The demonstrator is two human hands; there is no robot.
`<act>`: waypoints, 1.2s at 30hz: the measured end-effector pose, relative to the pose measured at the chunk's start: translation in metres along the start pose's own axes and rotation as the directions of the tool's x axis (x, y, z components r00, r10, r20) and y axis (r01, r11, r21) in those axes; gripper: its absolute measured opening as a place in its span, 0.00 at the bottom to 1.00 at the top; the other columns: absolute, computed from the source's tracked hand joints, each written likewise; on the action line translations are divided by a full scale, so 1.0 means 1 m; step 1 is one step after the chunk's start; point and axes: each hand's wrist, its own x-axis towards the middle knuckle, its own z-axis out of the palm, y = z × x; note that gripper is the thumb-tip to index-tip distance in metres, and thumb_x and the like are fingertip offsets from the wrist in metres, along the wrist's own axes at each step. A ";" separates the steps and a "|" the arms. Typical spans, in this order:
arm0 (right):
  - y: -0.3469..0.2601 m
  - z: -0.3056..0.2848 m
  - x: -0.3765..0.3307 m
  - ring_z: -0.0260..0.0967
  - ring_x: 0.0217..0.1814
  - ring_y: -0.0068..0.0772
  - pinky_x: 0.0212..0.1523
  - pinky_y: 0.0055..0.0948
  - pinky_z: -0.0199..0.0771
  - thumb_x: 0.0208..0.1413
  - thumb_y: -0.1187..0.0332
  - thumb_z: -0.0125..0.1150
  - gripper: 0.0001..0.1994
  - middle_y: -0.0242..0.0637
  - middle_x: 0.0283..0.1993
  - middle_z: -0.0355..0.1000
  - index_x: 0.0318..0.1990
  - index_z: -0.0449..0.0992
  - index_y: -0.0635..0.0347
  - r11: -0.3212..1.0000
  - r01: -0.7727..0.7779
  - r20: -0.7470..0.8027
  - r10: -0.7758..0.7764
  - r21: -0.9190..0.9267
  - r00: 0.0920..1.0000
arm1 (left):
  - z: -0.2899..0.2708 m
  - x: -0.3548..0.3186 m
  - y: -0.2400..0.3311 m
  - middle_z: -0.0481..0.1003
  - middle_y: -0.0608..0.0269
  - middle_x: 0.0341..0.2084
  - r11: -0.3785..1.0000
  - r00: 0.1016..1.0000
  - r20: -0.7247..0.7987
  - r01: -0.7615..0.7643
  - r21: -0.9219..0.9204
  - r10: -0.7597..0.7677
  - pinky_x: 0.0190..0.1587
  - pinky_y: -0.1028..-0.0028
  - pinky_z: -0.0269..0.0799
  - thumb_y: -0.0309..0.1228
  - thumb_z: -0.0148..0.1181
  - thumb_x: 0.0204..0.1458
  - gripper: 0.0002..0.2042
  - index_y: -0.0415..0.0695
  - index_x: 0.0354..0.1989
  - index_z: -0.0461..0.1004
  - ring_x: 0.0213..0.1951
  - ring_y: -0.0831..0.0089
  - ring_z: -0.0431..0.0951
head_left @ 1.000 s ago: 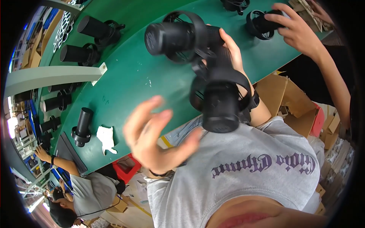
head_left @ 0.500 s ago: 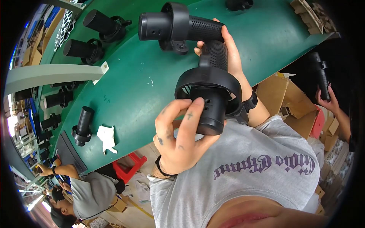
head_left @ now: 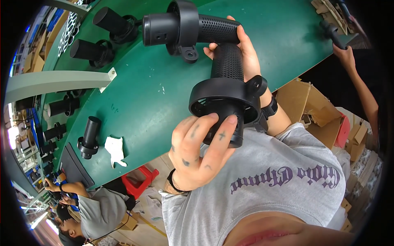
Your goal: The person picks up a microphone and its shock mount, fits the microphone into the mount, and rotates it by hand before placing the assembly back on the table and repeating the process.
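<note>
I hold two black cylindrical devices, each with a perforated grip, a smooth end and a wide ring collar. My right hand (head_left: pixel 249 53) is closed around the perforated ends of both. The upper device (head_left: pixel 160 29) lies roughly level, its smooth end pointing left and a lug hanging below its ring. The lower device (head_left: pixel 227 61) slopes toward my chest, with its ring's lug at the right. My left hand (head_left: pixel 199 149) is closed on its smooth end, fingertips just below the ring. The fingers behind both devices are partly hidden.
Under my hands is a green table (head_left: pixel 143 98). Several similar devices (head_left: pixel 88 137) stand or lie at left, near a white scrap (head_left: pixel 115 151) and a pale metal bracket (head_left: pixel 61 81). A co-worker's hand (head_left: pixel 345 57) holds another device at far right. A cardboard box (head_left: pixel 293 98) sits below the edge.
The lower device has turned about its length, bringing its ring's lug into view at the right. My left fingers shifted right slightly. The co-worker's hand at right moved up to the table with its device.
</note>
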 end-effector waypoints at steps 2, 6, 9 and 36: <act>-0.001 0.002 0.002 0.77 0.38 0.42 0.47 0.46 0.78 0.65 0.54 0.48 0.24 0.47 0.50 0.69 0.62 0.52 0.49 0.997 0.042 0.028 -0.040 -0.060 0.999 | -0.002 -0.001 -0.001 0.70 0.59 0.43 0.997 0.999 0.009 -0.049 0.055 0.048 0.34 0.70 0.73 0.24 0.69 0.25 0.26 0.47 0.43 0.80 0.39 0.63 0.71; -0.044 0.008 0.014 0.74 0.46 0.38 0.50 0.39 0.73 0.61 0.55 0.54 0.27 0.44 0.54 0.69 0.65 0.58 0.52 0.592 0.407 0.148 -0.437 -0.695 0.887 | 0.000 -0.013 -0.016 0.70 0.60 0.43 0.985 0.988 -0.074 -0.125 0.117 0.134 0.35 0.70 0.73 0.23 0.68 0.28 0.24 0.50 0.42 0.81 0.42 0.62 0.69; -0.075 0.032 0.025 0.71 0.41 0.29 0.33 0.21 0.75 0.52 0.73 0.63 0.26 0.36 0.47 0.67 0.59 0.65 0.60 0.188 0.379 0.234 -0.525 -0.906 0.818 | -0.002 -0.020 -0.024 0.68 0.62 0.43 0.975 0.982 -0.112 -0.132 0.181 0.154 0.36 0.68 0.70 0.22 0.69 0.28 0.24 0.53 0.41 0.80 0.41 0.62 0.68; -0.030 0.055 -0.039 0.76 0.43 0.43 0.42 0.31 0.76 0.42 0.74 0.70 0.19 0.45 0.42 0.75 0.44 0.73 0.68 0.156 0.549 0.568 0.118 -0.821 0.815 | 0.019 -0.028 -0.060 0.63 0.66 0.43 0.941 0.921 -0.291 -0.170 0.294 0.258 0.37 0.72 0.70 0.26 0.75 0.32 0.26 0.68 0.42 0.77 0.46 0.61 0.64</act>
